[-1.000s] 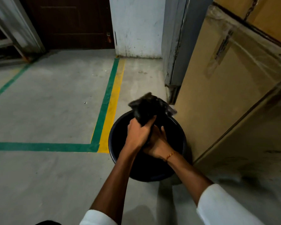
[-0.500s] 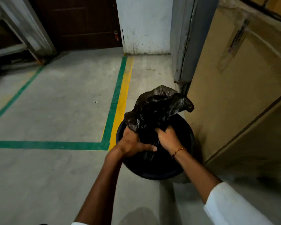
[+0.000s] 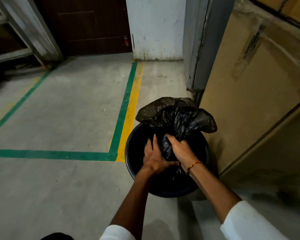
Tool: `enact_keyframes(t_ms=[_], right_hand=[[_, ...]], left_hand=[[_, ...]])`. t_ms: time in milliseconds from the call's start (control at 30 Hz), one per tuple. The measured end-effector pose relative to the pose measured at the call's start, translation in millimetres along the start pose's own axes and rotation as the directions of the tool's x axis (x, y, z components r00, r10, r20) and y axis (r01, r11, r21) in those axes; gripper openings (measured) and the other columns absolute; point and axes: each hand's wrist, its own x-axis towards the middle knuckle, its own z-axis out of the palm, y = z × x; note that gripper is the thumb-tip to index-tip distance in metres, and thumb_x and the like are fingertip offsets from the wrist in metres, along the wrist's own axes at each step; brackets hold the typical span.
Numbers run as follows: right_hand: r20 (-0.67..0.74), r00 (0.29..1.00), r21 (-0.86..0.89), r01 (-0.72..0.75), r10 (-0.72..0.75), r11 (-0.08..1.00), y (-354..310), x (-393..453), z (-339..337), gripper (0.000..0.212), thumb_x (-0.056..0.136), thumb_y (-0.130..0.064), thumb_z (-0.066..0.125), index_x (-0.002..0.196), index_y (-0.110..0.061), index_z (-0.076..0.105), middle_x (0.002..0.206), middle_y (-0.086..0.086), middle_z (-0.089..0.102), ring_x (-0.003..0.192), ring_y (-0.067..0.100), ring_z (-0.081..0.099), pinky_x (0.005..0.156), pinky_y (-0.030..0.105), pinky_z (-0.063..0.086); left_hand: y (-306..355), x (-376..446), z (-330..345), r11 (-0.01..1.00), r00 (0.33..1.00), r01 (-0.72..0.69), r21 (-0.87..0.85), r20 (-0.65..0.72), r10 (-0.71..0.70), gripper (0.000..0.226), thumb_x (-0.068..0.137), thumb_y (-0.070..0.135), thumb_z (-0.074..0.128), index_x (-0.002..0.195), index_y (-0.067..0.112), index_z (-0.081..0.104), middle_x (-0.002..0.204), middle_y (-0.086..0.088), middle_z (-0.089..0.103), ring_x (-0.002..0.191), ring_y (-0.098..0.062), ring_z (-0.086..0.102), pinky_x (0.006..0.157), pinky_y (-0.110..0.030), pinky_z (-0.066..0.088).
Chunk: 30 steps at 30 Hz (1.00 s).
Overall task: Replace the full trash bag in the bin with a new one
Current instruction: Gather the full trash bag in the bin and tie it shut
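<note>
Left hand: fingers curled round the gathered neck of the trash bag, low down.
Right hand: fist closed on the same neck, just above.
Bag: over the bin, long axis upright, loose mouth flaring upward.
Beyond: cardboard box at right.

I see white sleeves pushed up my forearms, bare hands, a thin orange thread bracelet on my right wrist

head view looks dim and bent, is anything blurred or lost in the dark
Head view: dim light; the bin interior is near black, so the trash bag merges with it below the hands; wide-angle bends the floor lines; the upper-left frame looks smeared.
</note>
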Motion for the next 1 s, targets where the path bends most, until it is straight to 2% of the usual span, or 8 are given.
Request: enact_keyframes(t_ms=[167,300,433,567,700,767,867,1000], right_hand=[[0.109,0.993,-0.078,0.061,-0.052,0.995,4,-7,1,0.021,0.085,-0.039,0.07,0.1,-0.023,0.073,0.084,-0.02,0.067,0.078,-0.009,0.06,0.06,0.003,0.046],[0.16,0.987,-0.266,0.061,-0.018,0.962,7,-6,2,0.046,0.074,-0.05,0.077,0.106,-0.017,0.074,0.103,-0.009,0.069,0.102,0.007,0.064,0.083,0.015,0.046],[0.085,0.985,-0.463,0.175,-0.153,0.869,12,-9,10,0.094,0.053,-0.069,0.08,0.128,-0.015,0.061,0.133,0.001,0.061,0.125,0.015,0.055,0.106,0.03,0.043],[0.016,0.975,-0.409,0.208,-0.221,0.888,7,-7,11,0.062,0.076,-0.034,0.08,0.129,-0.013,0.052,0.125,0.002,0.059,0.123,0.019,0.053,0.105,0.031,0.041],[-0.119,0.97,-0.073,0.206,-0.214,0.976,3,-3,11,0.05,0.084,-0.018,0.074,0.127,-0.014,0.048,0.116,0.001,0.061,0.115,0.016,0.056,0.096,0.029,0.044],[-0.211,0.959,0.059,0.204,-0.188,0.977,-5,-6,7,0.043,0.089,-0.023,0.069,0.128,-0.011,0.053,0.118,0.0,0.063,0.112,0.014,0.056,0.096,0.029,0.044],[-0.228,0.963,0.205,0.195,-0.147,0.959,-9,-8,1,0.014,0.091,-0.031,0.065,0.1,-0.02,0.063,0.1,-0.005,0.07,0.097,0.01,0.065,0.09,0.028,0.049],[-0.234,0.966,0.229,0.161,-0.106,0.96,-10,-8,-2,0.021,0.092,-0.036,0.063,0.09,-0.015,0.063,0.06,0.004,0.061,0.067,0.018,0.07,0.076,0.035,0.056]], left_hand=[[1,-3,5,0.999,1.0,0.022,0.048,-0.01,-0.022,0.124,0.071,0.044,0.078,0.154,0.013,-0.009,0.162,-0.016,-0.007,0.151,-0.031,-0.003,0.121,-0.047,0.016],[5,-3,8,0.999,0.998,0.042,0.03,-0.043,-0.041,0.098,0.083,0.045,0.065,0.156,0.024,0.004,0.162,-0.011,-0.004,0.15,-0.031,0.003,0.118,-0.052,0.019],[9,-9,11,0.996,0.998,0.047,0.079,-0.037,-0.044,0.065,0.098,0.043,0.039,0.155,0.027,0.013,0.163,-0.008,-0.002,0.149,-0.03,0.0,0.12,-0.052,0.01],[11,-8,7,0.964,0.998,0.031,0.263,0.051,-0.047,0.074,0.097,0.04,0.043,0.155,0.016,0.005,0.161,-0.015,0.004,0.148,-0.038,0.004,0.117,-0.055,0.015],[11,-1,5,0.966,0.999,-0.023,0.256,0.05,0.011,0.093,0.083,0.047,0.064,0.154,0.026,0.008,0.162,-0.012,-0.005,0.149,-0.037,-0.001,0.114,-0.06,0.018],[9,1,6,0.96,0.998,-0.058,0.274,0.034,0.05,0.098,0.079,0.05,0.069,0.153,0.031,0.009,0.162,-0.007,-0.015,0.15,-0.034,-0.006,0.115,-0.059,0.014],[9,1,9,0.929,0.995,-0.101,0.355,0.031,0.096,0.099,0.079,0.053,0.067,0.154,0.032,0.005,0.161,-0.008,-0.02,0.15,-0.031,-0.016,0.119,-0.055,0.004],[14,3,6,0.925,0.992,-0.122,0.36,0.082,0.099,0.097,0.079,0.052,0.068,0.153,0.03,0.01,0.161,-0.01,-0.021,0.149,-0.03,-0.02,0.12,-0.053,-0.003]])
